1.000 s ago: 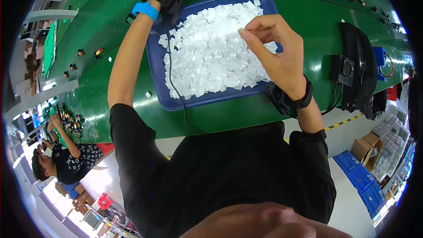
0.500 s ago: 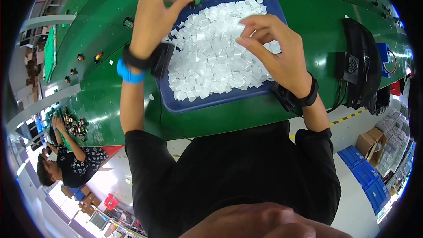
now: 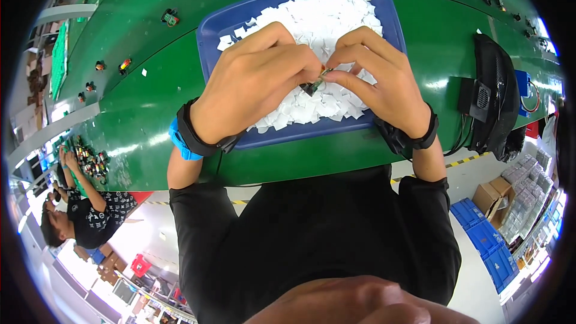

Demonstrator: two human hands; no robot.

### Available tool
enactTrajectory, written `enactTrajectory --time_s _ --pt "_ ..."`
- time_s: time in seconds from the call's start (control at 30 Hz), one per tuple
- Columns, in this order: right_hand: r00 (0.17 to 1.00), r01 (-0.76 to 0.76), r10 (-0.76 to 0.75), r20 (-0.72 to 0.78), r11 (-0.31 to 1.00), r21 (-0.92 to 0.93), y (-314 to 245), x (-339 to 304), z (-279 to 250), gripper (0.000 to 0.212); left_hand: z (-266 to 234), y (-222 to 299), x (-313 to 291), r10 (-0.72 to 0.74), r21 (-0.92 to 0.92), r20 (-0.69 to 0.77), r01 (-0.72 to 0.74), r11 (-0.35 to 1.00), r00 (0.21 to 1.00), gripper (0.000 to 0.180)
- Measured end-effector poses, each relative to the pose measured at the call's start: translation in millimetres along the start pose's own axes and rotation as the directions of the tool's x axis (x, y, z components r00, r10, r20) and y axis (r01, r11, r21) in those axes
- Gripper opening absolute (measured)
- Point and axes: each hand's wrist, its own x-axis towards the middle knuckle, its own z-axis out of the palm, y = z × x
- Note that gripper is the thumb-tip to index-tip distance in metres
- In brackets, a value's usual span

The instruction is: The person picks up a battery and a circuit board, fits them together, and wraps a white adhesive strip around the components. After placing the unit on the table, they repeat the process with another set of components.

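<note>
Above a blue tray (image 3: 393, 15) heaped with small white square pieces (image 3: 300, 15), my two hands meet. My left hand (image 3: 258, 78) is closed on a small green circuit board (image 3: 315, 86) with dark parts, mostly covered by its fingers. Opposite it, my right hand (image 3: 381, 81) is closed in a pinch, thumb and fingertips touching the board's right end. Whether a white piece lies between those right fingertips is hidden.
More small boards with coloured parts lie about the green table (image 3: 144, 108), one circuit board (image 3: 170, 17) left of the tray. A black bag (image 3: 495, 96) and dark box (image 3: 474, 96) stand right. At far left a person (image 3: 90, 216) works beside a pile of boards (image 3: 90, 161).
My left hand has brought the circuit board from the tray's far edge down and right, over the middle. My right hand has moved slightly down, and its fingertips now meet the board.
</note>
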Motion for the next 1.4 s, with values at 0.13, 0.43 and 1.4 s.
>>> enactTrajectory --time_s 0.13,0.43,1.4 --pt "0.988 0.152 -0.149 0.038 0.983 -0.107 4.8 2.1 -3.2 0.019 2.1 2.6 -2.3 0.012 0.057 0.022 -0.013 0.998 1.000 0.017" --pt "0.968 0.230 -0.248 -0.035 0.934 -0.275 4.3 1.6 -0.3 0.018 2.7 14.7 -0.9 -0.063 0.128 0.015 0.060 0.990 0.998 0.020" --pt "0.869 0.376 -0.467 -0.165 0.839 -0.393 4.0 1.9 -1.2 0.027 -1.3 -20.0 7.3 -0.419 -0.684 0.567 0.689 0.239 0.709 0.024"
